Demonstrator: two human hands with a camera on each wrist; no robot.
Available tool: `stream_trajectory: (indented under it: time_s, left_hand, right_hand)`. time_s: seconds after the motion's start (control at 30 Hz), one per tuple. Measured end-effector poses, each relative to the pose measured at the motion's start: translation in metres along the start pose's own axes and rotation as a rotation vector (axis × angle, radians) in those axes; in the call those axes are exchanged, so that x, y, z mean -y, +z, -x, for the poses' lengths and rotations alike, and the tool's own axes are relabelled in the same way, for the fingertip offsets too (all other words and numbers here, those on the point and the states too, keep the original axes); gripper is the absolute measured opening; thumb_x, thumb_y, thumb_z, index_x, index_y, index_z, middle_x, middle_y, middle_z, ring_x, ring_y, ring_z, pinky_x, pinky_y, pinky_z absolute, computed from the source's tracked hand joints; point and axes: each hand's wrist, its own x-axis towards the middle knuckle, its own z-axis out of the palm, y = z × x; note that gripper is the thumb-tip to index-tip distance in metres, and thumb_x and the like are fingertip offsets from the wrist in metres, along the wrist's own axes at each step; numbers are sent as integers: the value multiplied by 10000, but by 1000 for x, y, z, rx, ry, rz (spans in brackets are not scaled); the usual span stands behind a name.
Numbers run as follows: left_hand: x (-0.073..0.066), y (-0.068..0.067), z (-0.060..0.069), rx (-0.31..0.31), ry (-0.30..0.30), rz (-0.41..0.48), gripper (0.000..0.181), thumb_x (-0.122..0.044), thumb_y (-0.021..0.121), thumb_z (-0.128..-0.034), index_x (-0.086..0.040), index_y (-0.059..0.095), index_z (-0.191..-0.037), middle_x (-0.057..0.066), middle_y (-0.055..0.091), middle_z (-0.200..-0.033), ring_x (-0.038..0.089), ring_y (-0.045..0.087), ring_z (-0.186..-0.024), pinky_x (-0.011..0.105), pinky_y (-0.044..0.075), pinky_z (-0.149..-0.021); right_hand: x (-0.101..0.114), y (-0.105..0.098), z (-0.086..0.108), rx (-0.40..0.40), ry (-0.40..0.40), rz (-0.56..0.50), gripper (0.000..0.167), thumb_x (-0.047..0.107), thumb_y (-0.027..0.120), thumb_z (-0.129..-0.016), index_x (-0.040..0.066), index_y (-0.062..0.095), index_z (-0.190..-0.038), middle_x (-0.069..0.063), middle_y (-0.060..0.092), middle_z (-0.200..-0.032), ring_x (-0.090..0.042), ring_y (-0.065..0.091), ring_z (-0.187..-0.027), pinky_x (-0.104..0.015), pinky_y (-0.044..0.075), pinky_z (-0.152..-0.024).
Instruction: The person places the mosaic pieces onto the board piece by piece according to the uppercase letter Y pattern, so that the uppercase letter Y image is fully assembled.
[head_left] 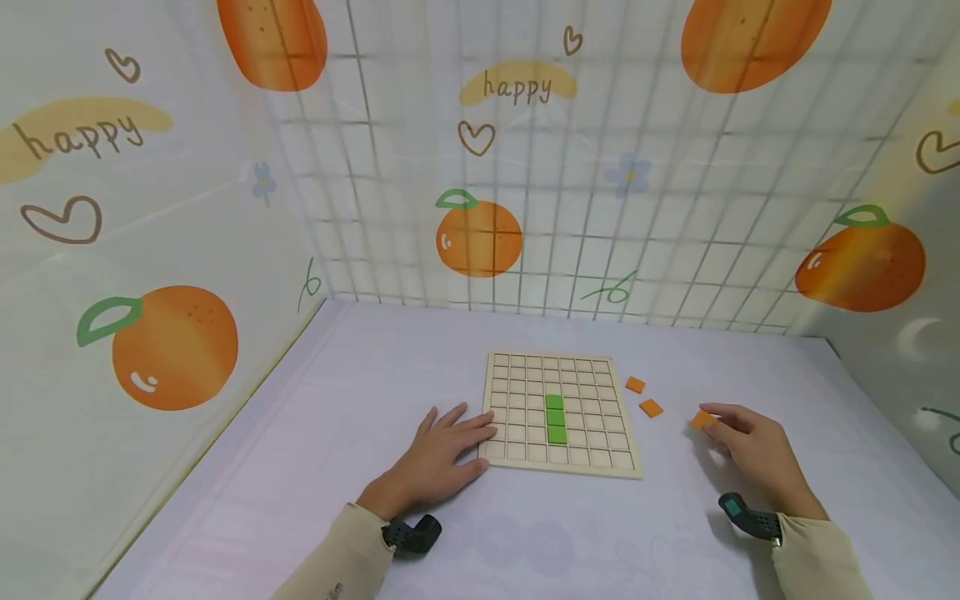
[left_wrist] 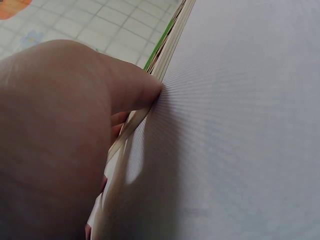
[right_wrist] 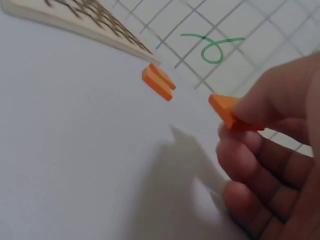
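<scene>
Looks like pale, matt wood in the grid board [head_left: 595, 417], scored with fine dark lines. Seems smooth and low in gloss on the green tiles [head_left: 555, 417], likewise on the orange tiles [head_left: 651, 408], perhaps plastic or painted wood. Appears smooth and matt across the desk [head_left: 420, 358]. Looks thin, see-through and softly shiny in the printed sheet [head_left: 405, 150]; like woven, dull cloth in the sleeves [head_left: 337, 550].
</scene>
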Motion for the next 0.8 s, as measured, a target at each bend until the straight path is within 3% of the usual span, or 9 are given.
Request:
stream_trajectory:
  time_s: [0.33,0.53,0.8]
  left_hand:
    - [0,-1,0,-1,4,6,486,-373,549,-1000,-225,546,-1463,-101,392,-1573,294,188,-1512,622,32,-1176]
    - [1,0,0,-4,5,-7,483,-376,545,-999,-226,550,-1458,-103,390,-1573,297,194,-1510,630,40,-1174]
    - [1,1,0,-5,7,-3,482,-376,549,-999,-235,549,-1459,-111,386,-1573,290,188,-1512,631,36,-1173]
  right_hand:
    - [3,4,-1,-15,80,-294,478,290,573,-1026,-7,549,-1399,-35,671,-1068,-120,667,-837,-245,576,-699]
    - [6,5,-1,-23,91,-346,481,293,553,-1034,-15,527,-1402,-39,648,-1111,-93,680,-854,-248,580,-716]
    - [7,5,1,-22,108,-352,491,292,535,-1042,-22,505,-1417,-152,594,-1234,-83,675,-866,-243,578,-733]
